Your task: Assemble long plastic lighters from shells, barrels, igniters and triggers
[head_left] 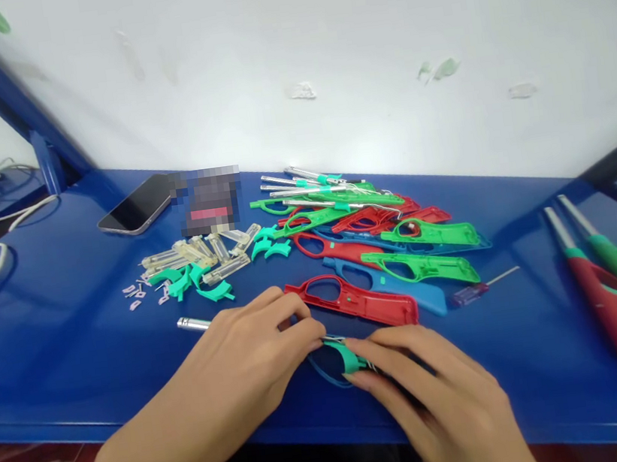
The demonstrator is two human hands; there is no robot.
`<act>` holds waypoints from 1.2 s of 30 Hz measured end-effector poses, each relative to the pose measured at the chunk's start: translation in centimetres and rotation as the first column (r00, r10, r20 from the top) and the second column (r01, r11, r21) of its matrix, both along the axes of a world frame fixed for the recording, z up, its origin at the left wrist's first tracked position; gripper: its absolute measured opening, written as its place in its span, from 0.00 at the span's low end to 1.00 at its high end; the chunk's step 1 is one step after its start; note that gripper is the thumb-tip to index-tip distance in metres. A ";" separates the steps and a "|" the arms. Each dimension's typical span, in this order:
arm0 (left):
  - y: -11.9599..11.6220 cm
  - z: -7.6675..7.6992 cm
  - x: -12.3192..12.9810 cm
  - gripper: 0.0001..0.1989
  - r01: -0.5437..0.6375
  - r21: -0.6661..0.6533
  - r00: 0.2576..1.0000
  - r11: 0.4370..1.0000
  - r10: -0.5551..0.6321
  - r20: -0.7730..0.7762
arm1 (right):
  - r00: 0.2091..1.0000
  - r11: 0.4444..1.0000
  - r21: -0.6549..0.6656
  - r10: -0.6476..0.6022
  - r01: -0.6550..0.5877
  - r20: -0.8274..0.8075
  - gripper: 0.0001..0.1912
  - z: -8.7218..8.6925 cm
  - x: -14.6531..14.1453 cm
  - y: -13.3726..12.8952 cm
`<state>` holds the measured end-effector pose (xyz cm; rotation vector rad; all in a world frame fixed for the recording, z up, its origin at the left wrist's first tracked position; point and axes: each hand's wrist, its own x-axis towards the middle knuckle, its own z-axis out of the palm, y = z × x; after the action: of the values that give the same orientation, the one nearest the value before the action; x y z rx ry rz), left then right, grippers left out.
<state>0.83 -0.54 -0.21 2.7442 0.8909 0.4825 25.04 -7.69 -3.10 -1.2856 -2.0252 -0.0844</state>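
Note:
At the front of the table, both hands are on a partly assembled gas lighter. Its silver tube (193,323) sticks out to the left from under my left hand (255,340). The fingers of that hand are closed around the lighter's middle. With thumb and fingertips, my right hand (435,373) pinches a teal trigger (351,358) at the lighter's handle end. A blue handle shell (327,375) shows below the trigger, mostly covered by the hands. Just beyond the fingers lies a red handle shell (357,300).
Silver tubes (316,206) and green shells (432,264) are piled behind. Clear fuel tanks (220,250), teal triggers (214,289) and tiny parts (133,293) lie left. A phone (137,204) is farther back. A screwdriver (470,293) and closed red lighter (613,301) lie right.

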 end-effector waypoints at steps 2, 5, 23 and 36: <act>0.0 0.0 0.0 0.11 0.010 -0.008 1.000 1.000 -0.010 -0.004 | 1.000 1.000 -0.012 0.006 -0.006 0.002 0.15 0.1 0.0 0.0; 0.0 0.1 -0.1 0.11 0.011 -0.010 1.000 1.000 -0.011 0.000 | 1.000 1.000 -0.019 0.013 -0.013 0.001 0.15 0.2 0.0 0.1; -0.2 0.4 0.5 0.14 0.042 0.087 0.999 0.995 -0.043 0.017 | 1.000 0.999 -0.049 0.001 -0.001 0.001 0.17 0.1 0.1 0.0; -0.4 0.6 1.1 0.19 0.063 0.261 0.993 0.963 -0.036 -0.110 | 0.982 0.995 -0.091 -0.066 0.051 -0.174 0.08 1.0 0.7 -1.2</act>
<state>1.97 -0.89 0.38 3.0511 0.8324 0.4844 25.70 -8.87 -2.14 -1.3569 -1.8574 0.0886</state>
